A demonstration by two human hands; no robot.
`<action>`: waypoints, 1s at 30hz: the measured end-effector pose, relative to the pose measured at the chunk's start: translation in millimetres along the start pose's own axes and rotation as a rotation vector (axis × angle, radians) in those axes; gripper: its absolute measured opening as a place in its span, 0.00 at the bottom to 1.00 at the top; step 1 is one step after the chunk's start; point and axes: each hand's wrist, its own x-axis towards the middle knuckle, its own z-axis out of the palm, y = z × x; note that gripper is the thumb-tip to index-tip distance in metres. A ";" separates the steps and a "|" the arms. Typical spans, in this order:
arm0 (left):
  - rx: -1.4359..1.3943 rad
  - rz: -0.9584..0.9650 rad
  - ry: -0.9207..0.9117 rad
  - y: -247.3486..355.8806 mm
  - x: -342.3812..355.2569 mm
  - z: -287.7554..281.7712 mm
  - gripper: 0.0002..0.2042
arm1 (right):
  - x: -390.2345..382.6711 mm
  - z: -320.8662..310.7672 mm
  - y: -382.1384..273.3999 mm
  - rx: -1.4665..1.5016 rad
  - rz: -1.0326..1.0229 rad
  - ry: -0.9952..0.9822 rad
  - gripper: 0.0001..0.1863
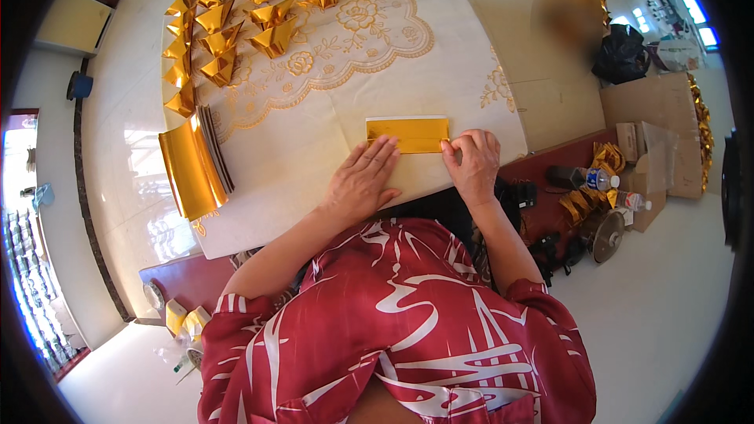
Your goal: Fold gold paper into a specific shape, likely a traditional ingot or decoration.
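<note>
A sheet of gold foil paper (416, 133), folded to a narrow rectangle with a white strip along its far edge, lies flat on the table in front of me. My left hand (361, 174) rests palm down, fingers stretched out, its fingertips on the paper's left part. At the paper's right end my right hand (473, 161) has its fingers bent, with thumb and forefinger pinching the near right corner. Left of my hands lies a stack of gold foil sheets (192, 165). Folded gold paper ingots (275, 35) stand in rows at the table's far left.
An embroidered cream tablecloth (330, 102) covers the table. To the right, a dark red bench (542, 165) holds bottles (601, 179), a pot lid (606, 237) and gold pieces. Beyond it are a cardboard box (660, 126) and a black plastic bag (620, 55).
</note>
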 end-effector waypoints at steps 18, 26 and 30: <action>0.040 -0.042 0.056 3.4 -7.2 -3.4 0.33 | 0.5 -21.4 -33.9 0.034 -0.050 -0.001 0.31; 0.065 -0.033 0.057 0.6 -6.5 1.1 0.31 | -21.7 1.0 -63.7 0.151 -0.334 -0.328 0.28; 0.057 -0.039 0.057 1.1 -6.3 -0.1 0.31 | -28.7 7.5 -55.5 0.090 -0.285 -0.378 0.29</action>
